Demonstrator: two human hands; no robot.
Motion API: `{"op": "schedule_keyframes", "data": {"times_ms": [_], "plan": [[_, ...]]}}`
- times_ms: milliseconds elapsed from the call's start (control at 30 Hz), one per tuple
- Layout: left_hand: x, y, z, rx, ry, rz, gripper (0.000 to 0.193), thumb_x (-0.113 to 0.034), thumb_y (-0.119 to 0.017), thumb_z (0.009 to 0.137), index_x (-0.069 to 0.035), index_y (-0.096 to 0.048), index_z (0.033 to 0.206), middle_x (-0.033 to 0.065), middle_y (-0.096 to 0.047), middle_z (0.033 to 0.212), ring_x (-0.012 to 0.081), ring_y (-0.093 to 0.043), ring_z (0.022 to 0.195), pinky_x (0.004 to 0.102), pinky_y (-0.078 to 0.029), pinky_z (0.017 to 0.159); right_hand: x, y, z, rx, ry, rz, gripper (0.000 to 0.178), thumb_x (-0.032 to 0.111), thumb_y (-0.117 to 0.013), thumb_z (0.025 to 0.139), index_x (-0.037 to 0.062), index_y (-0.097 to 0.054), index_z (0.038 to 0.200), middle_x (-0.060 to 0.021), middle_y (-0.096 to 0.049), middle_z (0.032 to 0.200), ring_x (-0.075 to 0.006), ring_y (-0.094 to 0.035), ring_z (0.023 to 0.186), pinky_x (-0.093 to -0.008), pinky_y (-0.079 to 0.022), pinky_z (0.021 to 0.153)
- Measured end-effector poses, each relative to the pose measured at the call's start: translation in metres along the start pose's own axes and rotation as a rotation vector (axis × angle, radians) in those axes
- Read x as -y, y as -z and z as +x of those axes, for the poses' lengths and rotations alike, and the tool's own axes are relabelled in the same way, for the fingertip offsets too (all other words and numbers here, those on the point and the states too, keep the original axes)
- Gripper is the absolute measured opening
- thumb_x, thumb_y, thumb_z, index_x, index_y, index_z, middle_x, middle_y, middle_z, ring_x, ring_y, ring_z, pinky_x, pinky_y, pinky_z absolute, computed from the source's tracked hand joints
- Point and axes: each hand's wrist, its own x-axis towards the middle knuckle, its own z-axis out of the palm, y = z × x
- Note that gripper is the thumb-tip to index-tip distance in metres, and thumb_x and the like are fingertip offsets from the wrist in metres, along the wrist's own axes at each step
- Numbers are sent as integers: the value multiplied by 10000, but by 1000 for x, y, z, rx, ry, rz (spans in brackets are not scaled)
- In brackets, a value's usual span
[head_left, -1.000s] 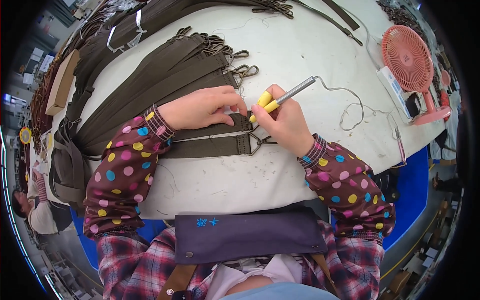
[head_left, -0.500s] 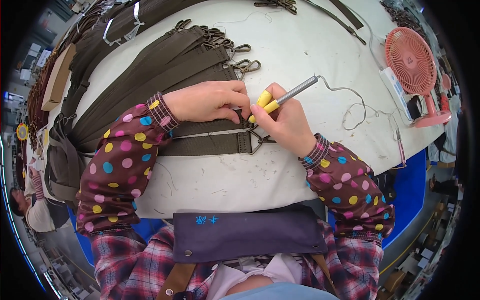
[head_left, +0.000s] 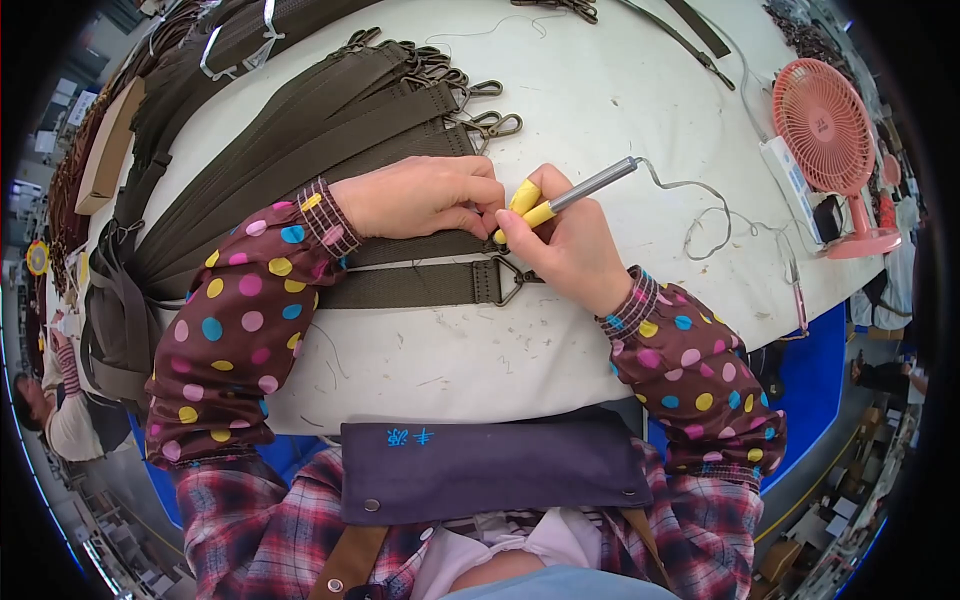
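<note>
Several dark olive webbing straps [head_left: 330,150] fan out over the white table, many with metal snap hooks [head_left: 492,125] at their ends. My left hand [head_left: 425,198] lies over one strap, its fingers bent and pinching near that strap's end; the exact grip is partly hidden. Held in my right hand [head_left: 580,245] is a corded pen-shaped tool [head_left: 600,183] with a silver barrel and yellow front. Its tip meets the strap end beside my left fingertips. Yellow wrapping [head_left: 525,196] covers a finger of my right hand. Nearest me lies another strap [head_left: 410,287] with a metal ring.
A pink fan [head_left: 822,125] stands at the right beside a white power strip [head_left: 790,185]. The tool's thin cord [head_left: 715,205] curls across the table. A cardboard box [head_left: 110,150] and strap bundles sit at the left. Blue bins [head_left: 815,385] are below the table edge.
The tool and both hands stay at nearly the same spot on the strap end. My left fingers have shifted slightly, closer to the tool tip.
</note>
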Motion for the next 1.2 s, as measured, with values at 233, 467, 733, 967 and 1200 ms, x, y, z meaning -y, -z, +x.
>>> {"op": "schedule_keyframes", "data": {"times_ms": [233, 467, 733, 967, 1200], "plan": [[-3, -1, 0, -25, 32, 11, 169, -237, -608, 876, -99, -557, 959, 51, -528, 923, 242, -579, 828, 359, -463, 697, 2, 1, -1, -1, -4, -51, 240, 144, -635, 841, 29, -425, 835, -76, -562, 624, -144, -573, 528, -270, -441, 487], [-1, -2, -2, -27, 39, 28, 181, -251, -614, 872, -102, -556, 955, 48, -530, 929, 246, -581, 826, 361, -466, 692, 4, 0, 0, 13, -30, -69, 246, 143, -637, 839, 29, -419, 830, -84, -560, 635, -158, -572, 530, -279, -445, 495], [-1, -6, -4, -74, 44, 12, 149, -204, -591, 888, -80, -532, 945, 63, -553, 917, 263, -584, 813, 360, -467, 695, 3, 0, 0, -7, -23, -46, 244, 143, -638, 846, 28, -423, 829, -76, -566, 640, -132, -568, 534, -264, -444, 489], [-5, -12, -10, -227, 177, -121, 137, -155, -569, 899, -42, -496, 923, 117, -586, 858, 277, -578, 810, 358, -458, 715, 0, 0, 10, -132, 33, -67, 244, 140, -640, 855, 21, -428, 838, -69, -575, 637, -115, -572, 536, -256, -442, 486], [-6, -16, -12, -278, 205, -120, 132, -156, -567, 900, -48, -495, 926, 118, -578, 878, 274, -580, 817, 359, -458, 713, -3, -1, 10, -142, 32, -106, 248, 147, -641, 858, 24, -427, 837, -65, -579, 637, -116, -581, 536, -257, -447, 486]]}}
